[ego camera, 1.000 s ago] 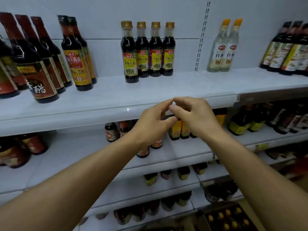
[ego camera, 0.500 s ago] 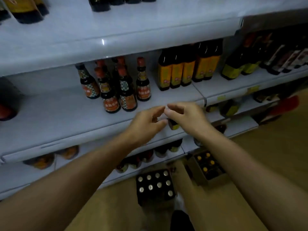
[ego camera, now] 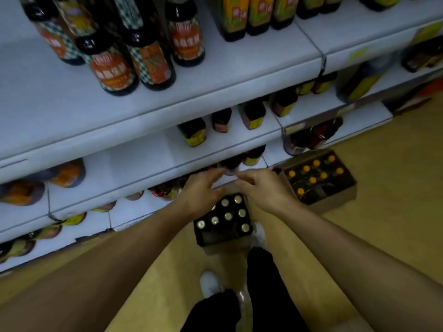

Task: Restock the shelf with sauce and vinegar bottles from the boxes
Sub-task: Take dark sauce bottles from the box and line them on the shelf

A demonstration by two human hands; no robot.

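A dark box (ego camera: 224, 220) of bottles with gold caps stands on the floor below my hands. A second cardboard box (ego camera: 318, 180) with orange-capped bottles sits to its right by the shelf foot. My left hand (ego camera: 202, 190) and my right hand (ego camera: 262, 188) hover side by side above the dark box, fingers loosely spread, holding nothing. White shelves (ego camera: 167, 101) rise in front, carrying dark sauce bottles (ego camera: 148, 56) with orange checked labels and yellow-labelled bottles (ego camera: 249, 15).
Lower shelves (ego camera: 134, 164) hold several small dark bottles, with bare stretches at the left. The yellow floor (ego camera: 388, 188) spreads out to the right. My legs in dark trousers and a white shoe (ego camera: 211, 283) stand just behind the dark box.
The view has tilted down from the upper shelves to the floor. Both hands have dropped from shelf height to just above the dark box, and their fingertips have come apart.
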